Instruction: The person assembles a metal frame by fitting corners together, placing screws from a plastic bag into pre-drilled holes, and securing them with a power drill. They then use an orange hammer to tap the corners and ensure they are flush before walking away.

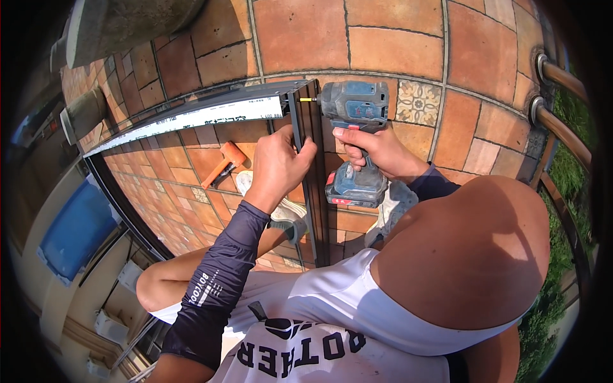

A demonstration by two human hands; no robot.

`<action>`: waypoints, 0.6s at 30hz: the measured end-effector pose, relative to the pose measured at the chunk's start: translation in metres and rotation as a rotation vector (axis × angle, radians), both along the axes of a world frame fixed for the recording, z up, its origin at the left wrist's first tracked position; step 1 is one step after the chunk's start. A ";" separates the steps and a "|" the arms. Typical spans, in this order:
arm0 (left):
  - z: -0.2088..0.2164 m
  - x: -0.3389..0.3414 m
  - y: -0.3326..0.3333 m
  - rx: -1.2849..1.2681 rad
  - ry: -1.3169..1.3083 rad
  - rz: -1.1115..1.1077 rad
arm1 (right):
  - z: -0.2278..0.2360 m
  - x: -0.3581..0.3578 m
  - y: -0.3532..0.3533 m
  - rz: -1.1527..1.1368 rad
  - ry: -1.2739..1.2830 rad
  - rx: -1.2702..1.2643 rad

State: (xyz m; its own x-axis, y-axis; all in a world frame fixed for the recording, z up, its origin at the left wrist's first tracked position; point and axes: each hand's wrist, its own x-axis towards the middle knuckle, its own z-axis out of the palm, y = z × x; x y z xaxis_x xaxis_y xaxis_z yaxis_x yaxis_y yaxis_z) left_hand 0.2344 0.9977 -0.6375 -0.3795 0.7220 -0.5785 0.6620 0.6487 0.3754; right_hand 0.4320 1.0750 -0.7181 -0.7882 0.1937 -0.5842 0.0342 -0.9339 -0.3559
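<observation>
A dark metal frame stands on the tiles between my legs, its upright bar running toward me. My left hand is closed around the inner edge of this bar, just below the corner. In my right hand is a blue-and-black cordless drill, held by its handle with the battery toward me. The drill's yellow-collared bit points left and meets the bar near its far corner. Whether a screw sits at the tip is too small to tell. White protective film covers the long far bar.
An orange-headed hammer lies on the tiles inside the frame. My shoes are on either side of the bar. Metal railings stand at the right, with greenery beyond. Large rounded stone-like objects are at the far left.
</observation>
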 end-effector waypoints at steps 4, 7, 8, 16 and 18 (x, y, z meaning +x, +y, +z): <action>0.011 -0.009 -0.002 -0.030 0.042 -0.138 | 0.002 -0.002 0.005 0.022 0.018 -0.037; 0.036 -0.033 0.003 0.139 0.156 -0.334 | 0.005 0.001 0.010 0.015 -0.036 -0.144; 0.031 -0.058 0.002 0.488 0.165 -0.469 | 0.005 0.000 0.009 0.025 -0.026 -0.142; 0.003 -0.169 0.061 0.292 0.187 -1.116 | 0.002 -0.008 0.006 0.047 0.021 -0.085; -0.003 -0.168 0.062 0.311 0.141 -1.085 | 0.000 -0.006 0.006 0.037 0.025 -0.018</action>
